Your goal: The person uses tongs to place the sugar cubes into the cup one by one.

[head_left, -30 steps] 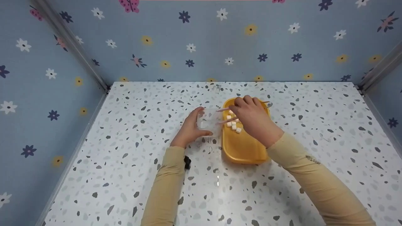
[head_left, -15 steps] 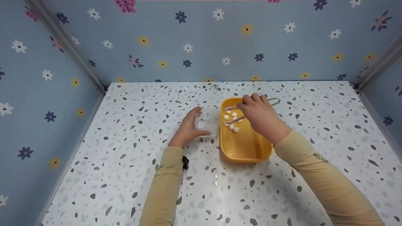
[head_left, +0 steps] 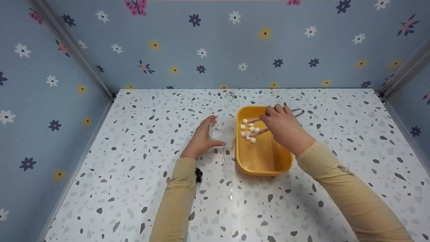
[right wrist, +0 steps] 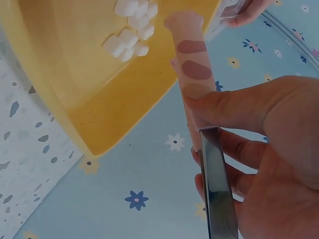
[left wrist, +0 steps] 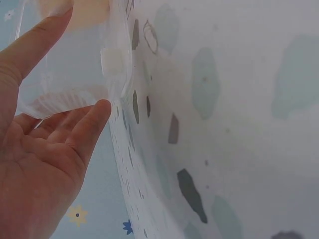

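My left hand (head_left: pixel 200 137) holds a clear plastic box (head_left: pixel 224 130) on the table, thumb at the near side and fingers at the far side. In the left wrist view one white cube (left wrist: pixel 112 61) shows low inside the box. My right hand (head_left: pixel 285 126) grips metal tongs (right wrist: pixel 219 179) with pink, spotted tips between thumb and fingers. The tong tips are spread apart among several small white cubes (head_left: pixel 253 140), which lie toward the left side of a yellow tray (head_left: pixel 262 173). No cube shows between the tips.
The yellow tray stands just right of the clear box. The speckled white table (head_left: pixel 141 188) meets flower-patterned blue panels (head_left: pixel 221 43) at the back and sides. A small black object (head_left: pixel 199 175) shows beside the left sleeve.
My right hand has moved right with the tongs, from tips at the clear box's edge to tips among the cubes in the tray. My left hand keeps its hold on the box.
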`<action>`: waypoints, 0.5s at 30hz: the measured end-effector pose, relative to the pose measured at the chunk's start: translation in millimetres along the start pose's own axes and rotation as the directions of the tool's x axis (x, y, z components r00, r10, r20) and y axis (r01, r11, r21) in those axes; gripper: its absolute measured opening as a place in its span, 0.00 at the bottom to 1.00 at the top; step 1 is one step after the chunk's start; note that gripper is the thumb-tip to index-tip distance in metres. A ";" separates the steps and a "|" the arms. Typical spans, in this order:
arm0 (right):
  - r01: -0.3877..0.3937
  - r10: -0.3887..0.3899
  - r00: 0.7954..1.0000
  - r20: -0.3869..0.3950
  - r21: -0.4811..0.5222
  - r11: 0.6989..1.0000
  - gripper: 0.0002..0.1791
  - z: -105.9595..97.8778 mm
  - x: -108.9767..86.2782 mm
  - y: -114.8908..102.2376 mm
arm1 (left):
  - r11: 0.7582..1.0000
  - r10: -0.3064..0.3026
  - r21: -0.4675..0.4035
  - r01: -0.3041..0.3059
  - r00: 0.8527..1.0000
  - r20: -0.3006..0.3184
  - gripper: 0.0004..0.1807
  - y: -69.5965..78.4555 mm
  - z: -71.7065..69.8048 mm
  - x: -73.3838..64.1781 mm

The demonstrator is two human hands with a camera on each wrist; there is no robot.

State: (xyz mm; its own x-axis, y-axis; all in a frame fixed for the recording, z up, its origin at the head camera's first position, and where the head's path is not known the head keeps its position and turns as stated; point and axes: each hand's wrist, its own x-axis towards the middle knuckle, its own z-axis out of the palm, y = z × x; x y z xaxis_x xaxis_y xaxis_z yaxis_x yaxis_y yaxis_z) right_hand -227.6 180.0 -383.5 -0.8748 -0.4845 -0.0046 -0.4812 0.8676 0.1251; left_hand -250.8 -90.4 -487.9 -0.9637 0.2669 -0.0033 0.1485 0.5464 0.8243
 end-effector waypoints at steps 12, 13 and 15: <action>0.056 -0.057 0.998 -0.030 -0.033 0.998 0.17 11.9 -4.0 -0.7 | 1.000 0.000 -0.004 0.000 1.000 -0.012 0.57 -0.6 1.2 1.4; 0.062 -0.063 0.997 -0.034 -0.037 0.997 0.17 13.1 -4.3 -1.1 | 1.000 0.001 -0.005 -0.001 1.000 -0.011 0.57 -0.5 1.2 1.4; 0.072 -0.073 0.996 -0.041 -0.041 0.997 0.16 14.8 -4.8 -1.6 | 1.000 0.001 -0.001 -0.001 1.000 -0.012 0.57 -0.5 1.0 1.4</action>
State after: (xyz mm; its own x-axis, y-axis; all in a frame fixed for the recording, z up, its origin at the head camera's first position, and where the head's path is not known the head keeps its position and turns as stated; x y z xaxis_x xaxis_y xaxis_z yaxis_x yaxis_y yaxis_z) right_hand -223.4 182.6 -398.4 -0.8341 -0.5509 0.0271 -0.5398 0.8254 0.1649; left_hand -252.0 -89.5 -488.9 -0.9661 0.2580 0.0041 0.1491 0.5453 0.8249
